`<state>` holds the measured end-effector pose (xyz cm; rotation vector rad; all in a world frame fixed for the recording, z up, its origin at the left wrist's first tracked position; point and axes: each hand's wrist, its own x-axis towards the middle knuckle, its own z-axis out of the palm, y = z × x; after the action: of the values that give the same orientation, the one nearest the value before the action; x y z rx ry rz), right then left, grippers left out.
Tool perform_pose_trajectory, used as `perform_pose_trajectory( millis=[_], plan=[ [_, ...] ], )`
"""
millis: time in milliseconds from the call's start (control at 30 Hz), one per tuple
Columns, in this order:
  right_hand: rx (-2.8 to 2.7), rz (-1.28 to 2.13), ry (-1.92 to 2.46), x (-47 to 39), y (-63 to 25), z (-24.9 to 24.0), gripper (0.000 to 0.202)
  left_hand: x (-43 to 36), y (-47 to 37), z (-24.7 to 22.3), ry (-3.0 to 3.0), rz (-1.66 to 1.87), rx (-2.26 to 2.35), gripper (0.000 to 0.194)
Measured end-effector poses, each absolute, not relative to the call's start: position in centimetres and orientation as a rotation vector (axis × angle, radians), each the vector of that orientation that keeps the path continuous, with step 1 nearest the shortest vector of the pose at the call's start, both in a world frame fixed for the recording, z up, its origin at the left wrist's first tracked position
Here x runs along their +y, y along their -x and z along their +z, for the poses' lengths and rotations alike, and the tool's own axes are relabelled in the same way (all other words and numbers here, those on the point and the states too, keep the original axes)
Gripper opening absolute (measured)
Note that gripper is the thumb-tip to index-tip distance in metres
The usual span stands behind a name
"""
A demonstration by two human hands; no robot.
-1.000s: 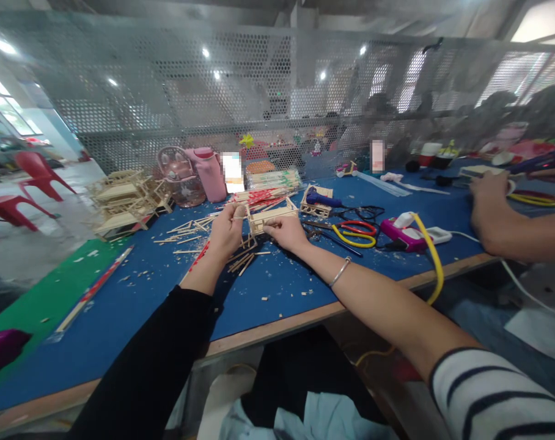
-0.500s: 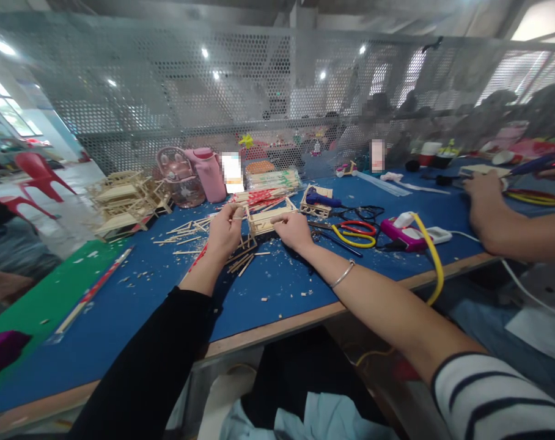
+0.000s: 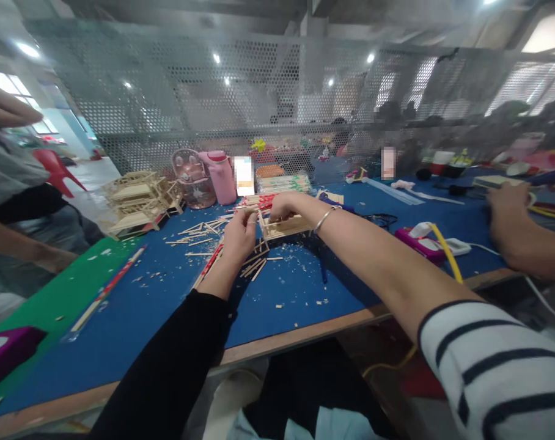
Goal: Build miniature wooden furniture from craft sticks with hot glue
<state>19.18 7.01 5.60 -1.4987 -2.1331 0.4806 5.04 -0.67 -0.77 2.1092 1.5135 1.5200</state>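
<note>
A small frame model of wooden sticks [image 3: 289, 227] rests on the blue table in front of me. My left hand [image 3: 241, 235] is closed in a pinch on the model's left end. Over the top of that same end, my right hand [image 3: 285, 206] is bent down with its fingers closed together. Its fingertips are close to the upright sticks, and what they hold, if anything, is hidden. Loose wooden sticks [image 3: 201, 230] lie scattered left of the model, with a few more sticks [image 3: 254, 267] just in front of it.
Stacked wooden models [image 3: 137, 198], a pink bottle [image 3: 221, 177] and a clear jar [image 3: 195, 186] stand at the back left. To the right are a purple power strip [image 3: 419, 244] and a co-worker's hand [image 3: 509, 211]. Another person [image 3: 11, 183] stands at the left. A perforated screen [image 3: 176, 91] runs behind.
My right hand has moved from the model's middle to its left end, and its forearm now covers the pliers and scissors area. My left hand stays on the model. The person at left has shifted.
</note>
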Motion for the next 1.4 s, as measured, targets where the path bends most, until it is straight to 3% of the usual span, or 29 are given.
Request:
perform_pose_trajectory(
  millis=[100,267,433,600,867,1200,1400],
  plan=[
    [-2.016,0.797,1.833,7.3,-18.2,5.6,0.015,-0.7,-5.0,-0.8,-2.115,1.52,1.492,0.029],
    [-2.19,0.966,1.958,7.4,-18.7,6.0,0.016,-0.5,-5.0,-1.0,-2.125,1.496,1.48,0.03],
    [-2.096,0.983,1.427,5.7,-21.3,6.8,0.02,-0.5,-5.0,-1.2,-2.141,1.464,1.49,0.031],
    [-1.735,1.282,0.787,0.7,-23.6,4.9,0.02,-0.8,-5.2,-0.7,-2.167,1.543,1.482,0.031],
    [-1.526,1.553,0.761,-2.6,-24.2,-0.3,0.021,-0.8,-5.4,-0.4,-2.272,1.496,1.463,0.03],
    [-1.502,1.253,1.117,-1.5,-23.0,-1.8,0.008,-0.8,-5.7,-0.2,-2.496,1.363,1.415,0.026],
    [-1.485,1.095,1.117,-0.7,-22.1,-3.4,0.02,-0.1,-5.6,-0.9,-2.465,1.315,1.402,0.027]
  ],
)
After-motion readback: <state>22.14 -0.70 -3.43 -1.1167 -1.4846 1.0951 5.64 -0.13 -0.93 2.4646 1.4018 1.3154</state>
